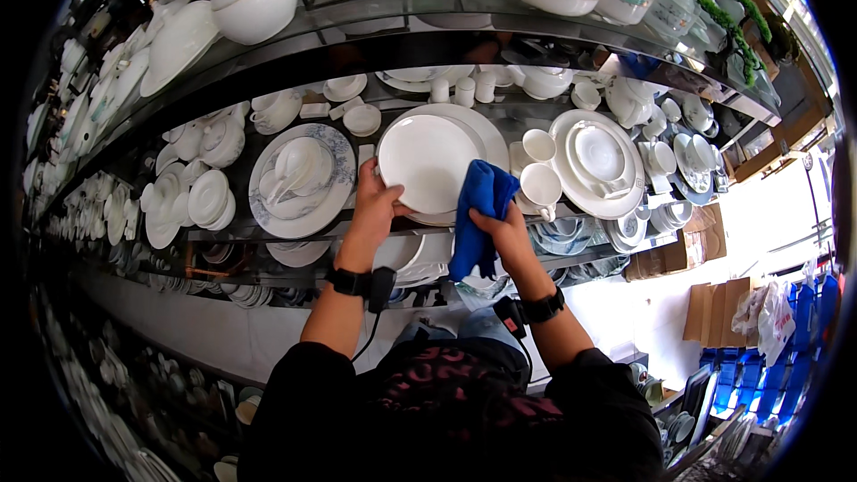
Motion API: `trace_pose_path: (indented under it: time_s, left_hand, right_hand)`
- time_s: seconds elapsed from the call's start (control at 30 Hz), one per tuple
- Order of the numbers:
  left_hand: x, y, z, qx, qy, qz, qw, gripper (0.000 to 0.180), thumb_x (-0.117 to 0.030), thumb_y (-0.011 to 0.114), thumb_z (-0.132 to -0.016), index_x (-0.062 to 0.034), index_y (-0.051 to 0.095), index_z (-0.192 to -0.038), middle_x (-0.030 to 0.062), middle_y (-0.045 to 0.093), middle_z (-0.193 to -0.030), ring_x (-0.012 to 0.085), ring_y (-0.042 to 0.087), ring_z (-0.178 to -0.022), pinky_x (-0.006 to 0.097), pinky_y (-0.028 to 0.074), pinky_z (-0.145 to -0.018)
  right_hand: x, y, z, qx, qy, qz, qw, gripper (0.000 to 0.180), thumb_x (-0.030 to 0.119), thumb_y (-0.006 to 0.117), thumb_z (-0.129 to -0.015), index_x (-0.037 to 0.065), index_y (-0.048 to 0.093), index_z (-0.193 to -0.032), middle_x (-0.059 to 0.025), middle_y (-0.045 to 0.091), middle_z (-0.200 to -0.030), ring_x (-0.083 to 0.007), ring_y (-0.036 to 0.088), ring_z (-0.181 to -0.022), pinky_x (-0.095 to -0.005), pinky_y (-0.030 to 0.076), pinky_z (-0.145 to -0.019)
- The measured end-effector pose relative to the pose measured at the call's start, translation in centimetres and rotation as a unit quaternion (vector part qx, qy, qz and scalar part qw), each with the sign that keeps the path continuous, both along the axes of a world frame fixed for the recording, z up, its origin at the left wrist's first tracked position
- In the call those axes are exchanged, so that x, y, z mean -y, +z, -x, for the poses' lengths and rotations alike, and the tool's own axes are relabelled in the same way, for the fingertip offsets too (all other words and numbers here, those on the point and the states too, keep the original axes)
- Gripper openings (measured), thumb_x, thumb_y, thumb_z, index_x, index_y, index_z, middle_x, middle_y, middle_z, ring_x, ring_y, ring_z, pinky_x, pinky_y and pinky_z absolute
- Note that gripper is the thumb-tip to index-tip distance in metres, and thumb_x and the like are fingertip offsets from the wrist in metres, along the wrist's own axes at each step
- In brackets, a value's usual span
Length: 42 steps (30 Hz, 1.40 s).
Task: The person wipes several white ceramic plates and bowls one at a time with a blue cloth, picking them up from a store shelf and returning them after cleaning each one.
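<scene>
Our left hand [375, 205] clamps the white plate [428, 163] by its rim, tilting it steady, while our right hand [504, 230] bunches the blue cloth [480, 214] against its edge.

Round white plate [428, 162] tilted up to face me at the glass shelf's edge — plain, glossy, gripped at its lower-left rim, blue cloth [480, 217] bunched, hanging down — pressed against its right rim

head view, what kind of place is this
Most likely a tableware shop or showroom. Glass shelves run the whole wall, packed with white plates, bowls and tureens. The left hand holds a plate and the right hand a blue cloth. Cartons stand at right.
</scene>
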State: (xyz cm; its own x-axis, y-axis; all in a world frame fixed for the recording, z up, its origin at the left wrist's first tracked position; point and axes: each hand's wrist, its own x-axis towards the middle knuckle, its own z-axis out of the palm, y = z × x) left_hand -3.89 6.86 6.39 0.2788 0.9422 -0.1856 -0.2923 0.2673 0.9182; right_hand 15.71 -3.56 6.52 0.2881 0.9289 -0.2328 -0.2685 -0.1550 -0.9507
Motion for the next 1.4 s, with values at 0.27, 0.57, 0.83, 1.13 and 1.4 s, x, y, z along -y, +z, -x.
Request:
trace_pose_path:
  time_s: [0.27, 0.57, 0.83, 1.13, 1.4]
  left_hand:
    - [7.2, -1.6, 2.9, 0.002, -0.080, -0.155, 0.985, 0.075, 0.006, 0.055, -0.072, 0.0014, 0.026, -0.141, 0.0132, 0.048, -0.130, 0.0226, 0.052, -0.115, 0.032, 0.042, -0.097]
    - [9.1, -1.8, 5.3, -0.065, -0.129, -0.149, 0.978, 0.060, 0.007, 0.059, -0.080, -0.0031, 0.041, -0.136, 0.0088, 0.048, -0.133, 0.0182, 0.043, -0.125, 0.034, 0.034, -0.105]
    - [11.2, -1.4, 6.7, 0.052, -0.065, -0.122, 0.989, 0.083, 0.011, 0.057, -0.067, -0.0032, 0.026, -0.143, 0.0085, 0.046, -0.132, 0.0195, 0.045, -0.122, 0.035, 0.034, -0.105]
    - [11.5, -3.1, 6.1, 0.202, 0.010, -0.069, 0.977, 0.070, 0.010, 0.061, -0.069, -0.0018, 0.042, -0.136, 0.0087, 0.055, -0.127, 0.0209, 0.053, -0.117, 0.031, 0.044, -0.096]
    - [12.7, -3.1, 5.9, 0.108, -0.013, -0.008, 0.994, 0.067, 0.017, 0.050, -0.066, -0.0022, 0.045, -0.130, 0.0074, 0.057, -0.119, 0.0194, 0.057, -0.107, 0.030, 0.047, -0.087]
  right_hand:
    - [-4.1, 1.0, 2.8, 0.529, -0.101, -0.153, 0.828, 0.052, -0.003, 0.056, -0.064, -0.005, 0.046, -0.115, -0.0255, 0.050, -0.107, -0.0461, 0.047, -0.101, -0.0481, 0.040, -0.089]
    - [-0.5, 4.3, 12.4, 0.499, 0.058, -0.307, 0.808, 0.055, -0.003, 0.063, -0.052, -0.001, 0.053, -0.106, -0.0209, 0.052, -0.101, -0.0412, 0.052, -0.094, -0.0448, 0.046, -0.080]
    - [-4.1, 4.3, 11.0, 0.533, -0.014, -0.290, 0.795, 0.047, -0.003, 0.060, -0.055, -0.002, 0.055, -0.102, -0.0203, 0.053, -0.099, -0.0414, 0.052, -0.091, -0.0447, 0.045, -0.075]
    - [1.5, 2.9, 8.8, 0.545, 0.076, -0.357, 0.755, 0.050, -0.002, 0.064, -0.052, 0.003, 0.059, -0.102, -0.0162, 0.055, -0.098, -0.0369, 0.054, -0.089, -0.0410, 0.046, -0.075]
    - [1.7, 4.1, 11.0, 0.523, 0.067, -0.348, 0.775, 0.051, -0.001, 0.066, -0.049, 0.002, 0.057, -0.099, -0.0160, 0.055, -0.098, -0.0374, 0.054, -0.089, -0.0407, 0.045, -0.075]
